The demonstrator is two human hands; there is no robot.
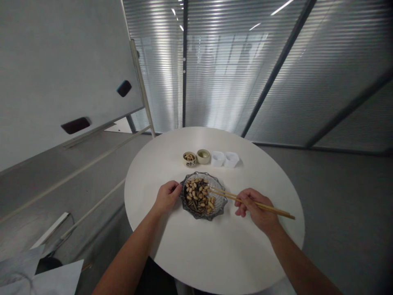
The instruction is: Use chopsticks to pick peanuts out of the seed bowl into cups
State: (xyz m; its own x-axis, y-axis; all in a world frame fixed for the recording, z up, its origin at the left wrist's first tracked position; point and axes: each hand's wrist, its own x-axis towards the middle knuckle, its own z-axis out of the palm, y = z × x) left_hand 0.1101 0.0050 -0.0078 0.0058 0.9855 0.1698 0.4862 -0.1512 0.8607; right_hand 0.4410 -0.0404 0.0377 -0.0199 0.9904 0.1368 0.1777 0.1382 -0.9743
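Far left, 10 o'clock: a whiteboard (67,73) on a pale metal stand (141,88), beyond the table's edge.
Left hand (167,196): at the dish's 9 o'clock, curled loosely, with the fingers at the rim; cannot tell whether it grips anything.
Dish: a scalloped smoked-glass dish (199,216) near the middle of the round white table (215,258), heaped with peanuts (192,192) and striped seeds (195,206).
Cups, at the dish's 12 o'clock, side by side: a cream cup of peanuts (189,160), a cream cup with pale contents (203,156), two white square cups (217,159) (231,159).
Right hand (253,207): at the dish's 3 o'clock, pinching wooden chopsticks (251,200), whose tips reach over the dish; cannot tell whether they touch the food.
Both hands: apart, the dish between them.
Far right, 2 o'clock: a frosted glass wall (334,82) with dark frames.
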